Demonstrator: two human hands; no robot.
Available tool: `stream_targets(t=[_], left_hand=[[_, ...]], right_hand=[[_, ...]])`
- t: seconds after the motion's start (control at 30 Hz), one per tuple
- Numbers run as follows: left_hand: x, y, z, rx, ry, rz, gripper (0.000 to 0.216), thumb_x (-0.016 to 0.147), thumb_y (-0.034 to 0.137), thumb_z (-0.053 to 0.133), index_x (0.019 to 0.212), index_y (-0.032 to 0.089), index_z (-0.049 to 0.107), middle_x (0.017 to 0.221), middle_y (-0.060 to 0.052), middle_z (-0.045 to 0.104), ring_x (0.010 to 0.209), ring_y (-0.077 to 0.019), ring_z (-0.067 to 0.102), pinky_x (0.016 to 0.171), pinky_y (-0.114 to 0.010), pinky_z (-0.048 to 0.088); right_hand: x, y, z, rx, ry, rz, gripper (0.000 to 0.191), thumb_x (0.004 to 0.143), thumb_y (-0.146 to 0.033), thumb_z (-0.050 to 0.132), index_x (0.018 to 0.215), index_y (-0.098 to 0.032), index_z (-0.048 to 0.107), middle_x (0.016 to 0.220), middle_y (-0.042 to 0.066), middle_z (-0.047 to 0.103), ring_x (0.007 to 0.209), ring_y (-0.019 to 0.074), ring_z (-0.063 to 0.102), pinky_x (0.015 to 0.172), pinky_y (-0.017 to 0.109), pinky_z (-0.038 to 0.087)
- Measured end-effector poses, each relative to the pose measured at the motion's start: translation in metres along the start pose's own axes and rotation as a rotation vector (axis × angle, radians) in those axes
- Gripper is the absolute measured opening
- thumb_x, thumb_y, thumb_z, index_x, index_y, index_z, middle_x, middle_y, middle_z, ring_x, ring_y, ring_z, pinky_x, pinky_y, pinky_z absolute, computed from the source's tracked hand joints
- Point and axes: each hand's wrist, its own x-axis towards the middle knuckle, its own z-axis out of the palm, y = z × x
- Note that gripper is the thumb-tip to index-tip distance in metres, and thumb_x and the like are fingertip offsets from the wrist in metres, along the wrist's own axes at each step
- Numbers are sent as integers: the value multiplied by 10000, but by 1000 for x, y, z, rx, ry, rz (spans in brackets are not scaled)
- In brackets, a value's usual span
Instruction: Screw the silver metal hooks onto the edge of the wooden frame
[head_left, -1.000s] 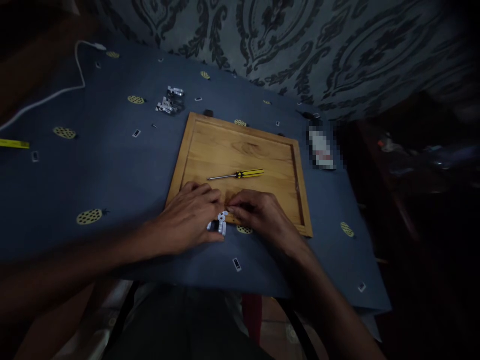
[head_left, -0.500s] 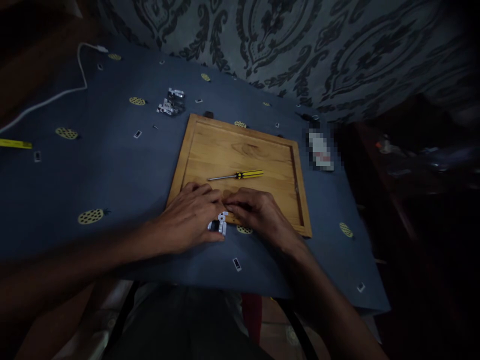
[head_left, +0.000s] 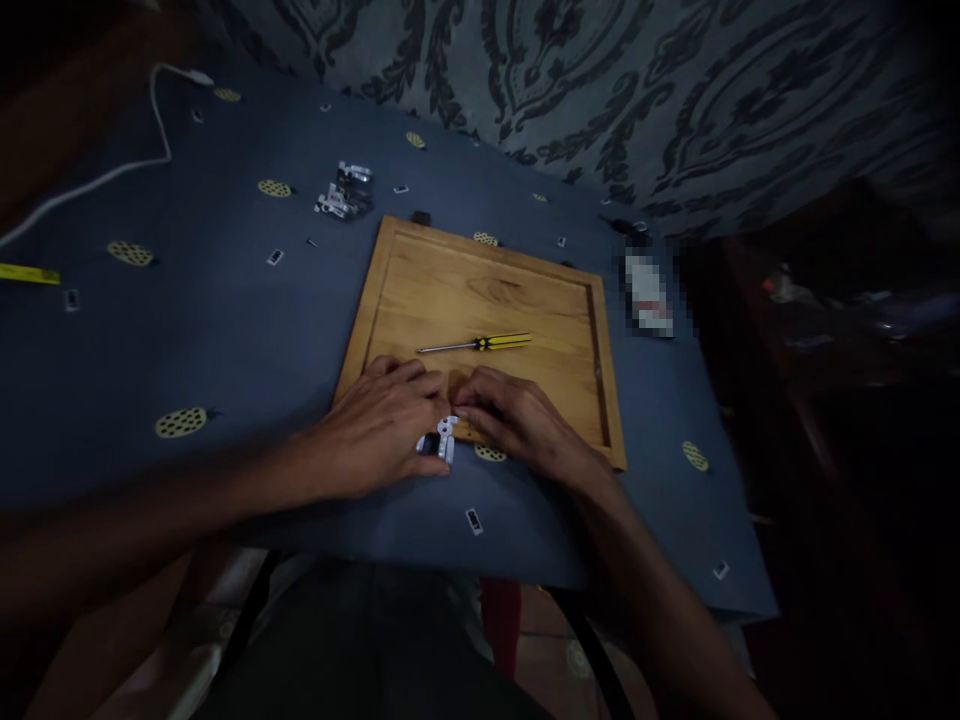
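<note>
A wooden tray point(head_left: 585, 330) lies on a blue patterned tablecloth point(head_left: 187, 330). A yellow-and-black screwdriver point(head_left: 480, 344) rests inside the tray. My left hand point(head_left: 382, 425) presses on a small silver metal part point(head_left: 442, 440) at the tray's near edge, fingers curled over it. My right hand point(head_left: 517, 420) meets it from the right, fingertips pinched at the same part. What the fingertips pinch is too small to make out.
A pile of silver metal parts point(head_left: 343, 193) sits beyond the tray's far left corner. A white cable point(head_left: 112, 175) and a yellow strip point(head_left: 30, 273) lie at the left. A blurred-out object point(head_left: 649, 295) lies right of the tray. Small tags dot the cloth.
Both hands stay at the silver part on the tray's near edge with only slight finger shifts. The view has tilted a little.
</note>
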Motion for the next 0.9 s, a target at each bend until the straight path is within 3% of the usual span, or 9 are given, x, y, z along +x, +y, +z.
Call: stream_targets(t=[0.27,0.4,0.57,0.9], left_hand=[[0,0,0,-14,-5,-11,377,842,425,839,1084,169,705,1073,-50,654,1067,-253,587,942,-404,396],[0,0,1,-17,19,-5,347,839,436,838,995,162,692,1070,-52,656,1078,-259,583,955,-409,383],[1,1,-1,-39,-7,-17,345,842,426,839,1000,160,687,1067,-50,657,1071,-253,583,951,-409,384],[0,0,0,-42,2,-10,316,875,429,805,979,158,680,1056,-52,647,1063,-257,580,943,-416,388]], right_hand=[[-3,-8,-7,101,49,75,277,1011,-445,593,864,-212,622,820,27,653,717,160,577,684,284,445],[-4,-19,-13,257,-22,181,371,966,-551,634,850,-199,641,775,17,644,676,148,562,628,272,434],[0,-19,-12,342,-137,270,372,922,-553,681,849,-190,646,711,-14,595,628,127,512,585,256,407],[5,-13,-12,347,-188,284,344,921,-519,684,833,-188,644,684,-27,571,612,116,479,561,247,387]])
